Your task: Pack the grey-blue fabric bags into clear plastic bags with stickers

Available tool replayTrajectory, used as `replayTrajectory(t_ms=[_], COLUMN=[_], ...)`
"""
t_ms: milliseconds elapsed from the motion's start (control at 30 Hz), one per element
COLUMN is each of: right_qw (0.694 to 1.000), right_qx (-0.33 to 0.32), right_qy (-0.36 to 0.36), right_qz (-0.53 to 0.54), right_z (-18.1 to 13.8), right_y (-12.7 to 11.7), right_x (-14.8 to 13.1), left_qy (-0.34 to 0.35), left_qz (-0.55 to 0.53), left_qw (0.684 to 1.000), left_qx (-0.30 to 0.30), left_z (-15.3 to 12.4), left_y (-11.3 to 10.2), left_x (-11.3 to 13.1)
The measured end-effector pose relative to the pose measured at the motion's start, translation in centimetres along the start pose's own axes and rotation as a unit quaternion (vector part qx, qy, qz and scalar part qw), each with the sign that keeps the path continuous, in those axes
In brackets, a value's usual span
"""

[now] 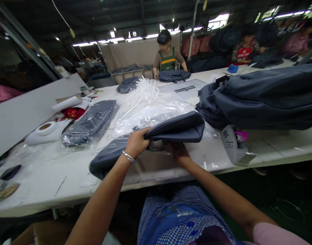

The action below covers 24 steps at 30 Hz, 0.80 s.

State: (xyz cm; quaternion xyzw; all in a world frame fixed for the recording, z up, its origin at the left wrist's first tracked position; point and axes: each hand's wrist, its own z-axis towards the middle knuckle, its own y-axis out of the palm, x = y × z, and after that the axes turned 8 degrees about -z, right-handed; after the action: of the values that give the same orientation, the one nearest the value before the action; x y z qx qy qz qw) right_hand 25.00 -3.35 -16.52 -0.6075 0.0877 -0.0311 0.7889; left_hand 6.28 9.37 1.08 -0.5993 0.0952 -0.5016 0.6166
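A dark blue-grey bag is bent over near the table's front edge. Its right part is lifted and tilted, while the left part rests on the tabletop. My left hand, with a silver bangle at the wrist, is closed on the bag at the bend. Beneath the raised part is my right hand; the bag's underside and shadow hide its fingers. Just behind the bag lie clear plastic bags, with a bundle of white cords beyond them.
A plastic-wrapped bag and a white roll lie to the left. On the right are a large stack of dark bags and a grey box. Across the white table, a co-worker handles another dark bag.
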Motion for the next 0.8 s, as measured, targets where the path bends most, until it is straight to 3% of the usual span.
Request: replayTrajectory(t_ms=[100,233,500,800], right_qw=[0.998,0.993,0.996,0.996], right_qx=[0.023,-0.034,-0.082,-0.079], right_qy=[-0.05,-0.107,0.015,0.012], right_qz=[0.019,0.046,0.019,0.043], right_z=[-0.3,1.0,7.4,9.1], right_y=[-1.0,-1.3,1.0,1.9], right_x=[-0.9,-3.5,-8.1,-7.7], left_qy=[-0.005,-0.016,-0.024,0.002], left_qz=[-0.001,-0.006,-0.009,-0.013], left_qw=[1.0,1.0,1.0,1.0], left_qx=[0.001,0.001,0.006,0.014], left_z=[0.0,0.3,0.3,0.3], left_y=[0.0,-0.1,-0.1,0.3], left_x=[0.1,0.2,0.4,0.0])
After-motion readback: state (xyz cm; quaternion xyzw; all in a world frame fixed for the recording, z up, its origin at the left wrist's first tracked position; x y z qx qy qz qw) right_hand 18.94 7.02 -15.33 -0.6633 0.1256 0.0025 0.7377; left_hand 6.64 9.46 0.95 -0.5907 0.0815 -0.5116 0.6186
